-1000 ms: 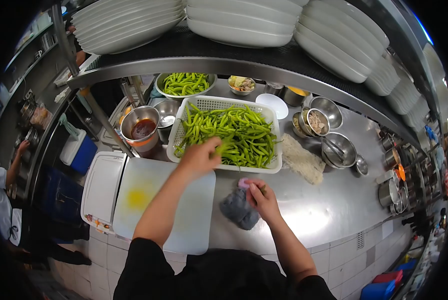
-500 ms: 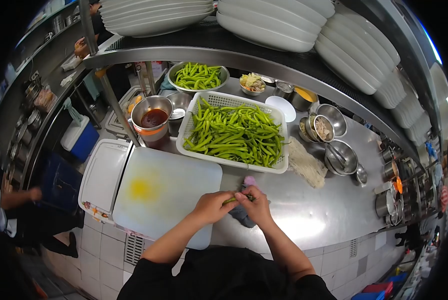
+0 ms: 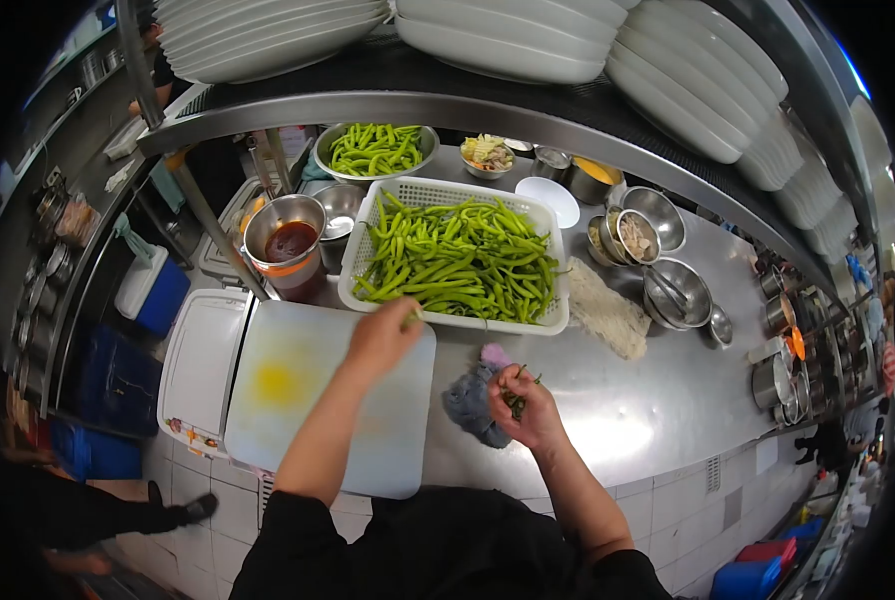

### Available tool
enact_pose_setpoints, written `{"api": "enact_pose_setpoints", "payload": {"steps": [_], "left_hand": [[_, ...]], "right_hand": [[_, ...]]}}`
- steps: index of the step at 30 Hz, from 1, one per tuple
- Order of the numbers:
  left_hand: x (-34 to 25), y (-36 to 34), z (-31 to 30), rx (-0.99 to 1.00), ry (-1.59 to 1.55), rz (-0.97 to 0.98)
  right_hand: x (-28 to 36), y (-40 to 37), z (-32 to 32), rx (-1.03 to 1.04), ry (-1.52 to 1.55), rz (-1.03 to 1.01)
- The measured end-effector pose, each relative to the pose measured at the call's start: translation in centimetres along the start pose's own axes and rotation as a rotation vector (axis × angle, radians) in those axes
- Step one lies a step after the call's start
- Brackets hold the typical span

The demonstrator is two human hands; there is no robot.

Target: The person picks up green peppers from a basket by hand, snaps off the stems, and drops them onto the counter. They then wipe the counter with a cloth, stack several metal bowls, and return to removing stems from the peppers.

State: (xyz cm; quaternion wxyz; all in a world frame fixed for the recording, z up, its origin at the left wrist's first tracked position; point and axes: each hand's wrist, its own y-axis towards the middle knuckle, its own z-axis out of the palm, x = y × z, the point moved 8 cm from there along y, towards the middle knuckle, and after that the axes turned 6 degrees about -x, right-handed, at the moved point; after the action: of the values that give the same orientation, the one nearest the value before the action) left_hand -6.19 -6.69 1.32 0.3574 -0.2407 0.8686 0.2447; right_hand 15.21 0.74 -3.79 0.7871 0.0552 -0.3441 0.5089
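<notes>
My left hand [image 3: 380, 338] is over the upper right of the white cutting board [image 3: 338, 440], close to the basket's near rim. It is closed on a green chili pepper [image 3: 414, 317], of which only a light green bit shows; the hand is slightly blurred. A white perforated basket [image 3: 351, 290] full of long green chili peppers [image 3: 458, 260] stands just beyond. Over the steel counter my right hand [image 3: 530, 408] is curled, palm partly up, around several dark green pepper stems [image 3: 514, 400]. Beside it lies a crumpled grey-blue cloth [image 3: 471, 408] with a pink part.
A metal bowl of green peppers [image 3: 376, 150] stands behind the basket, and a pot of dark red sauce [image 3: 291, 240] to its left. Steel bowls [image 3: 680, 290] and a beige cloth [image 3: 608, 310] lie right. A shelf edge [image 3: 368, 108] with stacked plates hangs overhead. Another person's leg [image 3: 118, 515] shows lower left.
My hands were together over the counter around a green pepper. Now they are apart: the left has moved up and left toward the basket, while the right has turned, showing stems in its fingers.
</notes>
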Motion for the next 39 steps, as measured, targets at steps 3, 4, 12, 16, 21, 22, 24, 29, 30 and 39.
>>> {"api": "enact_pose_setpoints", "payload": {"steps": [3, 4, 12, 16, 21, 22, 24, 29, 30, 39], "left_hand": [[4.2, 4.7, -0.8, -0.041, 0.306, 0.021], [4.8, 5.8, -0.2, 0.043, 0.386, 0.012], [6.7, 8.6, 3.0, 0.288, 0.505, 0.076], [5.4, 8.7, 1.6, 0.154, 0.381, 0.156], [1.7, 8.9, -2.5, -0.032, -0.048, 0.062], [0.4, 8.1, -2.0, 0.028, -0.117, 0.084], [-3.3, 5.4, -1.0, 0.136, -0.129, 0.200], [-7.0, -3.1, 4.2, 0.340, -0.074, 0.324], [-7.4, -4.0, 4.3, 0.302, -0.064, 0.370], [-5.3, -7.8, 5.4, 0.201, -0.190, 0.243]], "right_hand": [[-0.7, -0.3, -1.1, 0.058, -0.065, 0.019], [-0.8, -0.5, -1.0, 0.060, -0.066, 0.016], [-0.3, -1.2, -2.0, -0.047, -0.147, 0.016], [0.4, -1.2, -1.4, -0.058, -0.118, 0.011], [1.7, -0.8, 0.3, -0.078, -0.373, -0.062], [1.9, -0.5, 0.9, -0.076, -0.376, -0.059], [3.1, 0.2, 2.1, -0.091, -0.524, -0.181], [4.3, 0.9, 3.4, -0.172, -1.113, -0.542], [4.0, 0.9, 3.8, -0.140, -1.293, -0.574], [2.3, -0.8, 5.1, -0.018, -1.516, -0.564]]}}
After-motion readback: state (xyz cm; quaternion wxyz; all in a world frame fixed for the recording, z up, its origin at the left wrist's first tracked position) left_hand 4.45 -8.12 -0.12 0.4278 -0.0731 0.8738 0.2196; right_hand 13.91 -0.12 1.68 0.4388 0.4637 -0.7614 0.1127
